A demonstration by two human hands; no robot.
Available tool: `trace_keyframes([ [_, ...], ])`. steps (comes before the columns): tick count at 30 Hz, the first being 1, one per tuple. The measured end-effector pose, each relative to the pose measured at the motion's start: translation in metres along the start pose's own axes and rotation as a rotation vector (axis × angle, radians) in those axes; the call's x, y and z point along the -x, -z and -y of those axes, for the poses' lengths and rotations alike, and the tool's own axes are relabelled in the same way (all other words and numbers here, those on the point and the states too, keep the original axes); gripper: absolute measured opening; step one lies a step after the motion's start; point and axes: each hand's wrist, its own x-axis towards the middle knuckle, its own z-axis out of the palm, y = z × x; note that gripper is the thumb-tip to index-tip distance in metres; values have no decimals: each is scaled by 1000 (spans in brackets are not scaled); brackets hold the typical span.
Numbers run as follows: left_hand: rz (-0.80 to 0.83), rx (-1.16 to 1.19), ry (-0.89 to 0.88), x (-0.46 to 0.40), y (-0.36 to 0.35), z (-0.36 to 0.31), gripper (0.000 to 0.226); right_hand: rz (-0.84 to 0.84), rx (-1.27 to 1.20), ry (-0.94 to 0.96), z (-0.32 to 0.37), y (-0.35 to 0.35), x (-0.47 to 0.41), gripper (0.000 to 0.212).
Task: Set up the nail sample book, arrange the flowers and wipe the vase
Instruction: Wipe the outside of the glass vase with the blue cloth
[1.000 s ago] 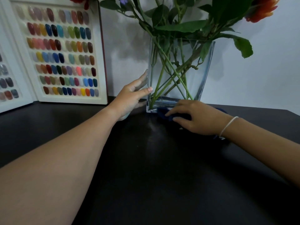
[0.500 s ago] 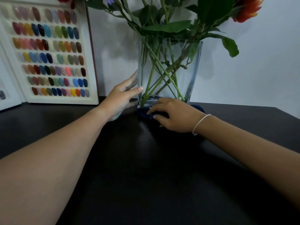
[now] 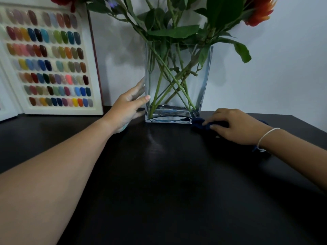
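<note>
Rightward along the vase [image 3: 177, 82] base, the right hand [image 3: 237, 126] has slid, fingers pressing the cloth [image 3: 198, 125] at its corner; left hand [image 3: 127, 106] steadies the vase's side, fingers straight; vase stands on the table [image 3: 159, 191] beside the sample book [image 3: 53, 64].

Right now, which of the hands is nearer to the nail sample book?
Left. The left hand rests against the vase's left side, just right of the nail sample book. The right hand presses a dark cloth beyond the vase's right corner.
</note>
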Motion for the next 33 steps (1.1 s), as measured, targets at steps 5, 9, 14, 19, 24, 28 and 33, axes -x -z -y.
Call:
trace_keyframes([
  [5,-100,-32,-35,8,-7,-1,47,-12,-50,-41,1,3,7,23],
  [9,-295,-59,-48,23,-14,-12,24,-133,-204,-87,4,11,25,24],
  [14,-351,-185,-80,58,-37,-32,17,-222,-496,-148,17,27,55,28],
  [19,-195,-164,-38,108,-80,-55,10,-309,-923,-225,42,41,83,21],
  [24,-15,-135,-21,159,-119,-81,28,-284,-1410,-259,73,49,116,15],
  [28,-8,-104,-49,184,-144,-109,33,-102,-1655,-241,96,55,150,25],
  [33,0,-82,23,207,-155,-136,19,-44,-1759,-266,115,63,188,30],
])
